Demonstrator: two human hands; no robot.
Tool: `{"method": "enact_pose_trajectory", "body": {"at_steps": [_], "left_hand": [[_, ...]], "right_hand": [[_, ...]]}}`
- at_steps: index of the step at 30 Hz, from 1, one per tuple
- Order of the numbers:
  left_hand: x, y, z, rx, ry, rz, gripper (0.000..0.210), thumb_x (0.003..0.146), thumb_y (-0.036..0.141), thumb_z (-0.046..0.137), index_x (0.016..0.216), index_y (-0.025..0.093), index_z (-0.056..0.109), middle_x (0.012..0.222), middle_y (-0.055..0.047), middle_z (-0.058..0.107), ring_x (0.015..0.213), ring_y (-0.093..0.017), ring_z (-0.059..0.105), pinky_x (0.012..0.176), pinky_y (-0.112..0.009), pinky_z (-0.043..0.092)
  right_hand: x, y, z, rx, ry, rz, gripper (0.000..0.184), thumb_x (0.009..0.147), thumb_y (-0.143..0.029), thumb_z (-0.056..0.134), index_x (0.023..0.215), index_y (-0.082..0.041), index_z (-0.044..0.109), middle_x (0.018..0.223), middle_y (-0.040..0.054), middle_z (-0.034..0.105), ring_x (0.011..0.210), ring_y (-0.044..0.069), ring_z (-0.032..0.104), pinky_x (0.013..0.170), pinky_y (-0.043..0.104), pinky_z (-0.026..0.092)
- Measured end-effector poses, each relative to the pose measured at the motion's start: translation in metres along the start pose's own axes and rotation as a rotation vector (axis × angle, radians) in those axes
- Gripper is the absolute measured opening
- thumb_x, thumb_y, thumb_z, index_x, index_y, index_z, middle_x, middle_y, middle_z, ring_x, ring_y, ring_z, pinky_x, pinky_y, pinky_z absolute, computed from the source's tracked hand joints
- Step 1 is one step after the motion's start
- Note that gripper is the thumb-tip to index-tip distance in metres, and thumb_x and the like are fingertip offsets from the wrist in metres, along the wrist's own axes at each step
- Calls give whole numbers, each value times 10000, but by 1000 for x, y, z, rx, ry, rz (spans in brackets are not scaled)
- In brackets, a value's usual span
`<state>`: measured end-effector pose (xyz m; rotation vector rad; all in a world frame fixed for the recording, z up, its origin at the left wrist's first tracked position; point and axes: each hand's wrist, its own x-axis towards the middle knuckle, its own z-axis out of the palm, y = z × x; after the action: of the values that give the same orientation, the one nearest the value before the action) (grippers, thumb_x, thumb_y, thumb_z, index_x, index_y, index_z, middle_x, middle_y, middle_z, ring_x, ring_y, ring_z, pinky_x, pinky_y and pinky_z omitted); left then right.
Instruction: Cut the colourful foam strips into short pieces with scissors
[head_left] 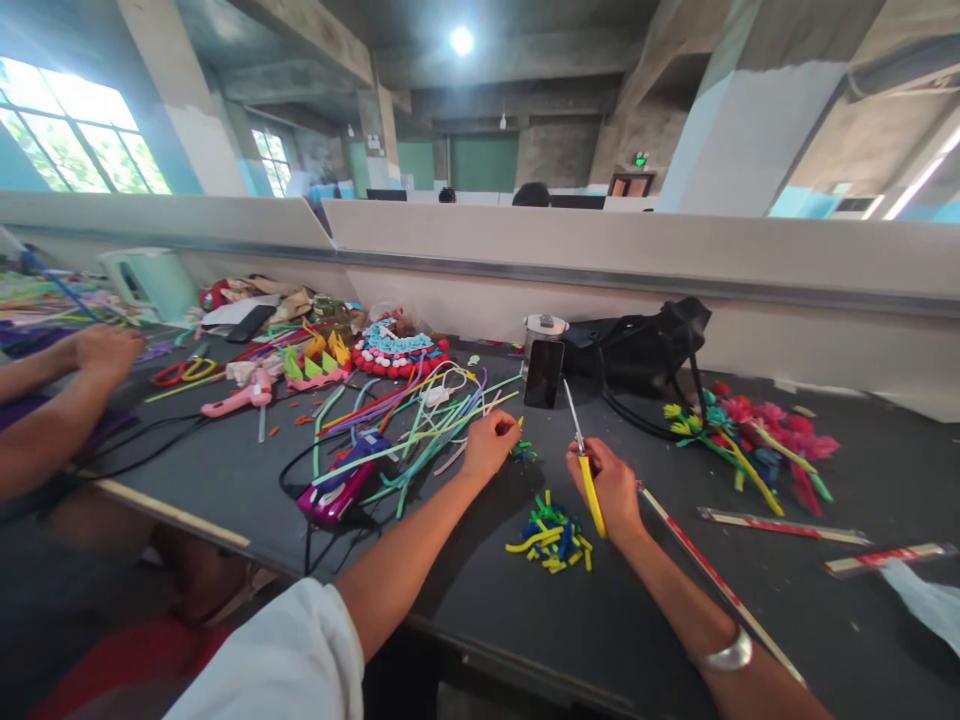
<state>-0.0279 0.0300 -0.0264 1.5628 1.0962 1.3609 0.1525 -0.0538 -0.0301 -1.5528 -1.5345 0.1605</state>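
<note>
My right hand [611, 485] is closed around a pair of scissors [592, 490] with yellow handles, their blades pointing up and away over the table. To its left, my left hand [491, 442] is closed in a pinch; a speck of yellow shows at its fingertips, too small to name. Just beyond those fingertips lie a few small green and blue bits [526, 453]. Nearer me, between both forearms, is a pile of short cut pieces [555, 535] in yellow, green and blue. Long pastel fuzzy stems [427, 435] spread out left of my left hand.
A dark phone [544, 374] stands upright behind my hands, beside a black bag [637, 350]. Fuzzy flowers [772, 435] and narrow packets [784, 526] lie right. Leftward are a purple-pink device [345, 485], a pink glue gun [244, 393] and a co-worker's hands [109, 350].
</note>
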Motion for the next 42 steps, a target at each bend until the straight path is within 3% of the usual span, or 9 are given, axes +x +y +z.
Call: {"method": "enact_pose_trajectory", "body": {"at_steps": [4, 6, 12, 16, 20, 27, 31, 35, 42], "left_hand": [[3, -5, -3, 89, 28, 40, 107, 610, 161, 614, 695, 205, 661, 539, 46, 512, 528, -111, 422, 550, -223, 278], [1, -2, -2, 110, -14, 90, 129, 629, 161, 604, 725, 212, 674, 570, 34, 532, 546, -117, 434, 560, -225, 293], [-16, 11, 8, 121, -466, 224, 130, 657, 170, 600, 727, 213, 702, 642, -12, 611, 591, -143, 512, 579, -235, 360], [-22, 13, 10, 215, -628, 402, 208, 645, 120, 596, 766, 236, 718, 652, -18, 620, 656, -166, 547, 655, -256, 398], [-23, 13, 8, 221, -742, 447, 277, 631, 92, 609, 831, 247, 722, 701, -23, 622, 716, -175, 562, 720, -271, 402], [-30, 13, 15, 243, -689, 411, 125, 556, 133, 717, 603, 243, 680, 544, 5, 561, 567, -154, 493, 609, -257, 347], [-34, 12, 20, 358, -717, 446, 130, 543, 114, 693, 579, 235, 663, 547, 4, 574, 541, -146, 476, 577, -254, 329], [-36, 15, 22, 508, -725, 369, 70, 559, 152, 669, 599, 206, 652, 569, -2, 582, 560, -147, 485, 557, -250, 323], [-34, 24, 23, 389, -443, 208, 62, 660, 208, 581, 667, 157, 615, 622, 12, 577, 588, -107, 498, 576, -219, 359]], "right_hand": [[1, 3, 1, 56, 6, -2, 258, 797, -377, 500, 916, -181, 619, 829, 18, 669, 676, 133, 608, 663, 222, 440], [0, 2, 1, 64, -3, -9, 254, 798, -367, 502, 925, -180, 619, 841, 18, 670, 685, 133, 610, 669, 224, 442], [1, 4, 0, 82, 10, -3, 254, 794, -368, 502, 914, -179, 620, 819, 15, 675, 674, 134, 618, 668, 228, 449], [3, 8, 1, 124, 17, 28, 272, 787, -383, 519, 934, -177, 617, 824, 21, 677, 686, 145, 627, 666, 233, 458], [3, 8, 1, 139, 16, 25, 269, 785, -380, 530, 935, -175, 617, 848, 25, 679, 696, 144, 631, 676, 234, 461], [3, 7, 1, 121, -4, 28, 277, 788, -377, 527, 955, -177, 620, 865, 22, 687, 707, 144, 632, 677, 233, 463], [3, 8, 2, 117, 4, 23, 276, 790, -371, 530, 964, -178, 621, 879, 26, 689, 719, 147, 633, 690, 237, 464], [2, 7, 2, 107, -18, 7, 262, 789, -375, 544, 950, -187, 629, 869, 24, 691, 714, 150, 636, 685, 240, 463], [-1, -2, 2, 189, 30, 56, 316, 822, -442, 536, 1016, -200, 596, 897, 45, 683, 720, 174, 647, 674, 267, 485]]}}
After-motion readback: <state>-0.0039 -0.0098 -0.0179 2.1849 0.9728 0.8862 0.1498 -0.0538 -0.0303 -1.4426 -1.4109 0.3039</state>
